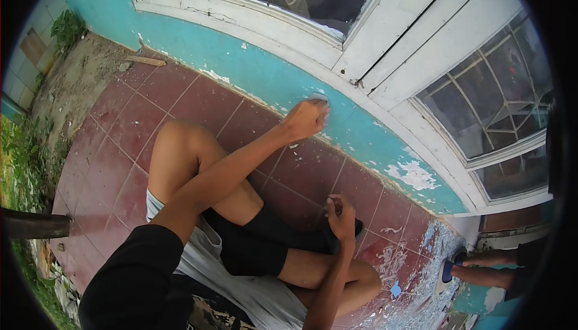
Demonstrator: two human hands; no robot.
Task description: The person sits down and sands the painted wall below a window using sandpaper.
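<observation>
My left hand (306,119) is closed and pressed against the turquoise wall (265,65), low down near the floor. A small, pale grey flat piece (319,97) shows at the top of its fingers; the hand hides the rest. The paint around it is chipped, with white patches. Over my crossed legs, my right hand (342,217) hangs with loosely curled fingers, a gap between thumb and fingers. Nothing is visible in it, and it is apart from the wall.
White-framed windows (343,59) sit above the wall. Paint flakes (427,276) litter the red tiles (198,98) at right, where another person's feet (445,273) stand. A wood strip (146,61) lies by the wall at left; soil and plants (67,29) border the tiles.
</observation>
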